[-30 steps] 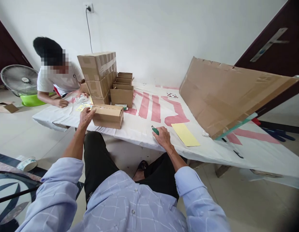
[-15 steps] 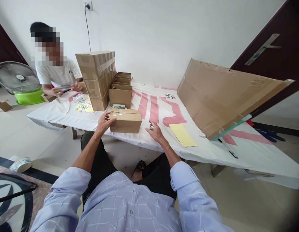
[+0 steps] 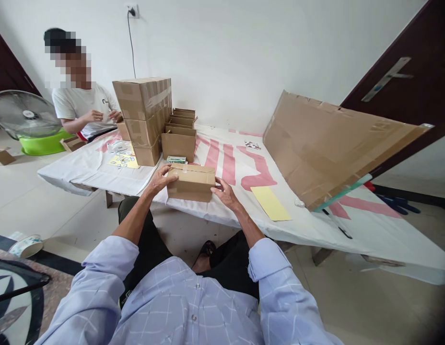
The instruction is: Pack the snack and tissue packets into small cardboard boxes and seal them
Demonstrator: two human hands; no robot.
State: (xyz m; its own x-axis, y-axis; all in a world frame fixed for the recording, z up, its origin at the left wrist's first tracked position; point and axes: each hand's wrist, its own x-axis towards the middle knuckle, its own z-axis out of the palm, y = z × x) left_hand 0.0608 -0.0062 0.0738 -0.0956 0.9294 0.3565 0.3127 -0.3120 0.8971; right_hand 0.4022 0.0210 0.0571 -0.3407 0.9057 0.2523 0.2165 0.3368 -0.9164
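A small brown cardboard box [image 3: 192,184] with its top flaps folded over sits at the front edge of the cloth-covered table [image 3: 233,213]. My left hand [image 3: 161,179] grips its left end, thumb on the front face and fingers toward the back corner. At the opposite end my right hand [image 3: 224,192] holds the box's right side. A bit of clear tape shows on the top seam. Just behind the box lies a small green and white packet [image 3: 176,159]. A yellow sheet [image 3: 271,203] rests to the right of my right hand.
Stacked taped boxes [image 3: 143,122] and several open boxes [image 3: 178,143] stand behind and left. A large cardboard panel [image 3: 337,148] leans at the right, near a dark thin tool [image 3: 337,224]. Across the left side sits a person [image 3: 89,112], beside a fan [image 3: 26,115].
My right hand has moved left and closed on the box's right end. The box has shifted slightly right. The person at the left has raised both hands off the table.
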